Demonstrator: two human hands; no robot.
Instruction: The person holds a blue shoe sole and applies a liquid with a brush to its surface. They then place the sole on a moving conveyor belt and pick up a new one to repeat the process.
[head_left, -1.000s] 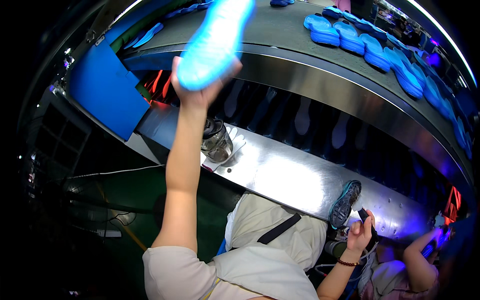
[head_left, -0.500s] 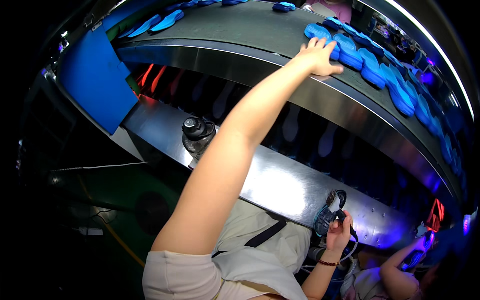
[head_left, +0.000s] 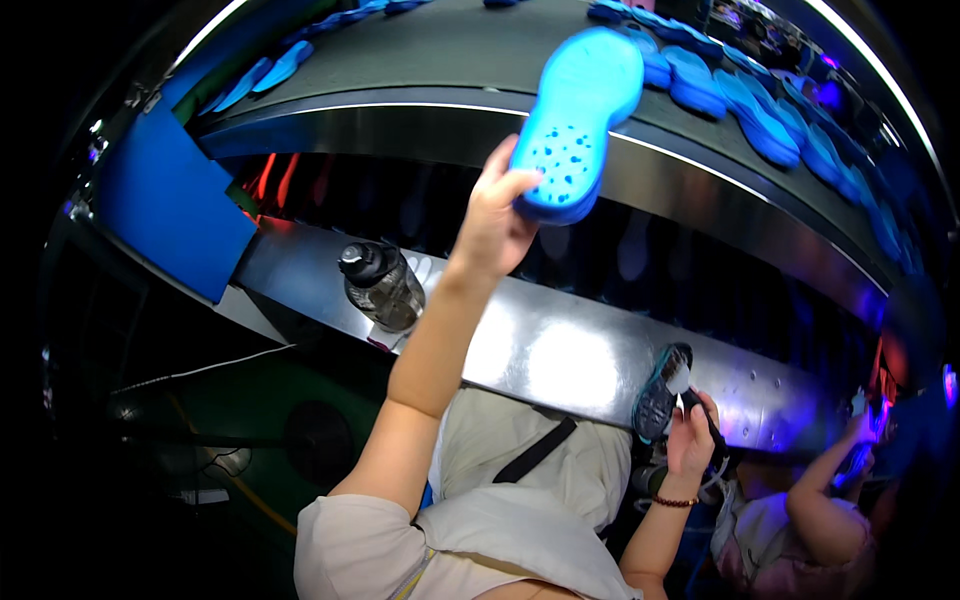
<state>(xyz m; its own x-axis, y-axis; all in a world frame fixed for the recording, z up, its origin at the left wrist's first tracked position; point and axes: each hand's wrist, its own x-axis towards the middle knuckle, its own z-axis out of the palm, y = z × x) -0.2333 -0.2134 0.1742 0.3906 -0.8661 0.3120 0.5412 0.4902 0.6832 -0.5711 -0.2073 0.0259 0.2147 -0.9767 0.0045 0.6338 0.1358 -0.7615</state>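
My left hand [head_left: 498, 215] grips a bright blue shoe sole [head_left: 575, 125] by its lower end, thumb over the face with dark holes. The sole is raised, tilted, in front of the conveyor belt's metal edge. Low on the right, my right hand [head_left: 692, 438] has its fingers closed round a black-handled tool [head_left: 706, 425] with a pale cord or hose; its working end is hard to make out. Just left of that hand is a dark oval piece with a teal rim [head_left: 655, 408], at the edge of the metal shelf [head_left: 570, 360].
Many blue soles [head_left: 760, 125] line the belt [head_left: 440, 55] on the right, with others [head_left: 285, 66] at far left. A dark bottle [head_left: 383, 287] stands on the shelf. Beyond my right arm, another person's arm [head_left: 828, 490] reaches toward purple light. A blue panel [head_left: 165, 200] stands left.
My left hand has drawn back from the belt toward me, lifting a blue sole from the row. My right hand stays low with the tool, nearly in place. The view has shifted slightly.
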